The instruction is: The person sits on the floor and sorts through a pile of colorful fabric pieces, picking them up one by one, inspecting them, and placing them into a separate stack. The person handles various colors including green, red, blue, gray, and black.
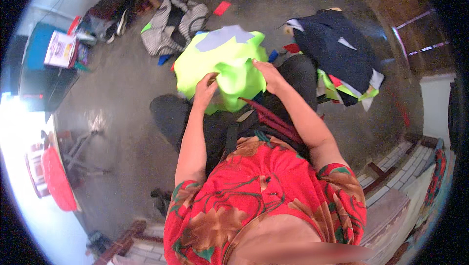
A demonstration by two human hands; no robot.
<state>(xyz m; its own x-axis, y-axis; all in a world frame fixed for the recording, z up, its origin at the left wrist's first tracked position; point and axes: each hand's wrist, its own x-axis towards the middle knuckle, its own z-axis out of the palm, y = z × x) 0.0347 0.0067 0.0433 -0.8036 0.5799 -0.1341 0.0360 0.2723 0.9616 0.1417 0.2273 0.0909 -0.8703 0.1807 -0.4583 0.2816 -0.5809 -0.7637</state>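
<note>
A crumpled neon yellow-green cloth (239, 77) lies across the front of my lap, a grey-blue piece of cloth (222, 39) on its far side. My left hand (207, 89) is closed on the near left part, with thumb and fingertips pinching a fold. At the right edge, my right hand (267, 76) grips the same cloth, its thumb on top and the other fingers partly hidden. A dark red strip of cloth (271, 118) runs over my lap below the right hand.
Dark navy cloth (337, 45) is heaped on the floor at the right, over bright scraps. A grey striped cloth (163, 33) lies at the far left. Small red (222, 8) and blue scraps dot the floor. A red chair (57, 179) stands left; shoes (117, 26) sit near the wall.
</note>
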